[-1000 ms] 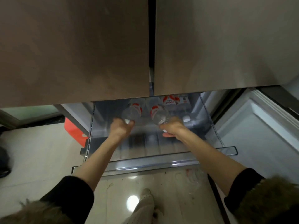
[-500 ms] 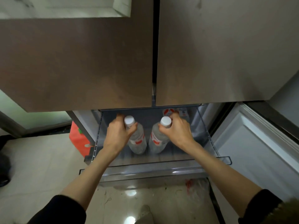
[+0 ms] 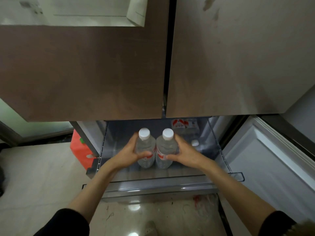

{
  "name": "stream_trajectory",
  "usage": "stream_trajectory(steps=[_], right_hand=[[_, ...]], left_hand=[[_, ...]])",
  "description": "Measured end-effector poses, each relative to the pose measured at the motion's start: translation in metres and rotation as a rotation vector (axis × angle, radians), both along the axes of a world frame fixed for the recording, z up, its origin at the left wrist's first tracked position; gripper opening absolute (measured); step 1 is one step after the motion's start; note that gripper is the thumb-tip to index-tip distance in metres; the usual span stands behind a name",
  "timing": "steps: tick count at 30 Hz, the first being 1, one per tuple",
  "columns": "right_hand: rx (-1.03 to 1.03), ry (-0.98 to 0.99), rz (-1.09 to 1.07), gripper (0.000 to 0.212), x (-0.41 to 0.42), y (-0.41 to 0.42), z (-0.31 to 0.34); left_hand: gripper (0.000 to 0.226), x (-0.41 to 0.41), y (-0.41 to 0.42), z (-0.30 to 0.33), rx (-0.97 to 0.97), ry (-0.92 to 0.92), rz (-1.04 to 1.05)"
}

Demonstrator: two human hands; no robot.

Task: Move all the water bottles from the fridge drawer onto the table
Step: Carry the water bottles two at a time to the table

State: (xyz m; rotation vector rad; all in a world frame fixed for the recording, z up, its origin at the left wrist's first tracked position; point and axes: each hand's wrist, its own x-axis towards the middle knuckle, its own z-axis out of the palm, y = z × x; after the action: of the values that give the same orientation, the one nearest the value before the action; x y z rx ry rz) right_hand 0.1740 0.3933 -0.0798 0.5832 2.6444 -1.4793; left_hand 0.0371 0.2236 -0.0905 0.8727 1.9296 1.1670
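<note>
Water bottles, two of them, upright and side by side above the open fridge drawer, bodies touching or nearly so. Left bottle is gripped round its middle by the left hand, thumb across the near face, fingers wrapped behind; right bottle is held the same way by the right hand. Both hands are closed on their loads, neither one free. White caps point up toward the camera, red labels show below the fingers. Mid-body grips make sense here: the wrap sits near each bottle's balance point, so a full bottle should not swing or slip from the neck. Holding the pair close together likely keeps both arms inside the drawer's side walls and under the closed upper doors. Whether the bases rest on the drawer floor or hang just clear of it cannot be told from this angle. More stock remains at the back right: a labelled bottle lying against the rear wall and another white cap just beside the right wrist. Table is not in view. Judgement: this is the lift-out stage of one trip, and at least one further trip seems needed. Main risk looks like clipping the door edge overhead.
</note>
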Motion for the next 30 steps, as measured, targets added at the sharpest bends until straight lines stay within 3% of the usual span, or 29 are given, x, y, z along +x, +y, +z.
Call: stream_trajectory(steps=[3, 8, 14, 20, 30], right_hand=[[-0.016, -0.006, -0.017, 0.073, -0.002, 0.005, -0.003], [0.142, -0.001, -0.096, 0.074, -0.008, 0.002, -0.014], [0.047, 0.0, -0.138, 0.073, -0.013, -0.005, -0.016], [0.123, 0.013, -0.2, 0.074, -0.014, -0.011, -0.018], [0.213, 0.216, -0.176, 0.07, 0.009, -0.031, 0.015]], left_hand=[[0.082, -0.012, -0.002, -0.001, -0.052, -0.039, -0.077], [0.07, -0.009, 0.001, -0.002, -0.004, 0.095, 0.106], [0.076, -0.004, -0.001, -0.011, 0.035, 0.086, 0.123], [0.078, -0.005, 0.0, -0.009, -0.006, 0.193, 0.207], [0.081, 0.019, -0.023, 0.022, 0.063, 0.349, 0.262]])
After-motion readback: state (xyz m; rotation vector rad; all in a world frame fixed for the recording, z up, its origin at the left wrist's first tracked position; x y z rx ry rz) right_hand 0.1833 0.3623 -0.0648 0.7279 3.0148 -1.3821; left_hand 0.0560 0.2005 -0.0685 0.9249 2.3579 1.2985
